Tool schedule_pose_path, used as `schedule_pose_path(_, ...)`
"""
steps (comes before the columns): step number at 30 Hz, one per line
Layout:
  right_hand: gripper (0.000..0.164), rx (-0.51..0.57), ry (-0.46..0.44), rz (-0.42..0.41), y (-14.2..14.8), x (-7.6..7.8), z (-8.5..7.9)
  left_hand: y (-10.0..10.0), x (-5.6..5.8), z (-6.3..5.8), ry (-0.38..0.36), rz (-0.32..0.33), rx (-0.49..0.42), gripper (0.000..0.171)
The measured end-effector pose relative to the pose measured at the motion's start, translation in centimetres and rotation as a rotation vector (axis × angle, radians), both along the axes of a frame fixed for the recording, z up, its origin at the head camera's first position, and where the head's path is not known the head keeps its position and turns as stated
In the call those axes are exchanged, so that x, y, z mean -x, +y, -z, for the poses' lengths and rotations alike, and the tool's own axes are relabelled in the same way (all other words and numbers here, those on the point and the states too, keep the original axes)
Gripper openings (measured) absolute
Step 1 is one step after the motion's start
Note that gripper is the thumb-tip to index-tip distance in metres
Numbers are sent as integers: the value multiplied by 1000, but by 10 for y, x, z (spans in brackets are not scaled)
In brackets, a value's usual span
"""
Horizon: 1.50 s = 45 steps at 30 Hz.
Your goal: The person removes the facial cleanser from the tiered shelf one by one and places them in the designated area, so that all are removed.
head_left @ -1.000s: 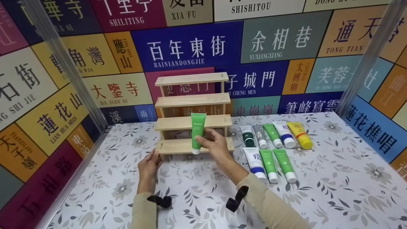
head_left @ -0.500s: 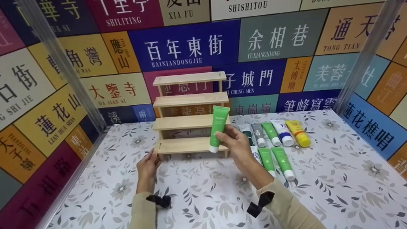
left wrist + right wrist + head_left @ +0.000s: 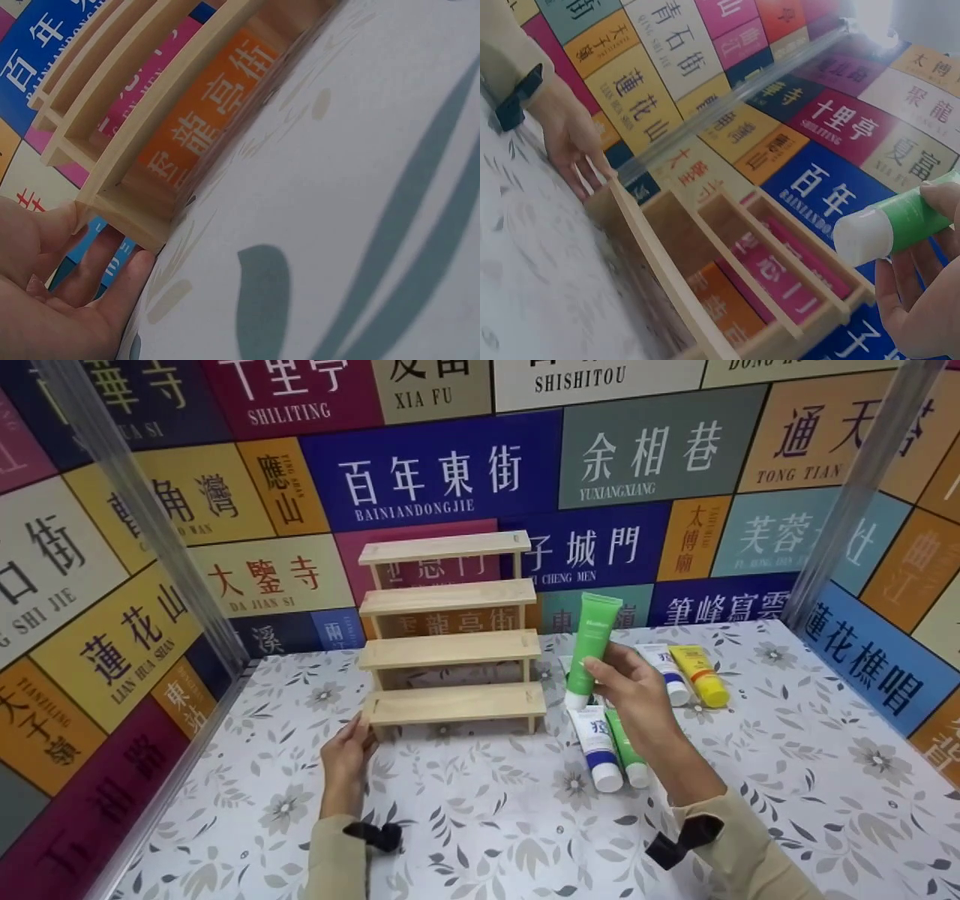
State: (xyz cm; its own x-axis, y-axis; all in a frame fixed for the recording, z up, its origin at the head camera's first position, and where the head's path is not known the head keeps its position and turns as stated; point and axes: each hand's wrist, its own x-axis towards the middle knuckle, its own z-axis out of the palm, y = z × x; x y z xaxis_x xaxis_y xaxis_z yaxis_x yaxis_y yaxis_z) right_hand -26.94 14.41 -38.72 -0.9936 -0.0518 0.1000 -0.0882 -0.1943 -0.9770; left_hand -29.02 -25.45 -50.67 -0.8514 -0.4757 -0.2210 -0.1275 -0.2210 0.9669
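Note:
My right hand (image 3: 637, 697) pinches a green squeeze tube (image 3: 595, 645) with a white cap, held cap down and slightly tilted. It hangs over the tubes to the right of a four-tier wooden display rack (image 3: 457, 705). In the right wrist view the white cap (image 3: 864, 238) points left and the thumb lies on the green body. At the left end of the rack's lowest step, my left hand (image 3: 346, 761) grips the wood. The left wrist view has the thumb near the step corner and the fingers (image 3: 124, 289) by its leg.
A white and blue tube (image 3: 598, 746) and a green tube (image 3: 634, 754) lie below the right hand. Behind it lie another white and blue tube (image 3: 670, 675) and a yellow tube (image 3: 701, 675); others are hidden. Printed walls enclose the floral tabletop (image 3: 465, 825).
The right hand has carried the green tube rightward, from in front of the rack's lower steps to above the lying tubes. The left hand stays on the rack.

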Motion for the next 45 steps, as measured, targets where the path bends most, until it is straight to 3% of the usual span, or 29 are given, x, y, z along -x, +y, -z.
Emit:
schedule_pose_path(7, 56, -65, 28, 73, 39, -2, 20, -1, 1, 2, -21, 8, 5, 42)
schedule_pose_path(11, 63, -138, 12, 103, 62, -1, 29, -2, 2, 1, -9, -7, 6, 43)
schedule_pose_path(18, 74, -357, -14, 126, 101, 1, 43, -1, 1, 0, -3, -40, 5, 41)
schedule_pose_path(26, 79, -524, -72, 117, 142, 2, 64, 3, 0, -1, -20, -17, 5, 41)
schedule_pose_path(32, 83, -574, -118, 101, 161, 3, 74, 4, -1, 0, 3, 1, -4, 42)
schedule_pose_path(40, 92, -546, -236, 24, 176, 12, 84, 2, -1, 0, 0, -11, -14, 43)
schedule_pose_path(45, 93, -605, -292, 11, 179, 16, 92, 2, -1, -1, 7, -11, -5, 43)
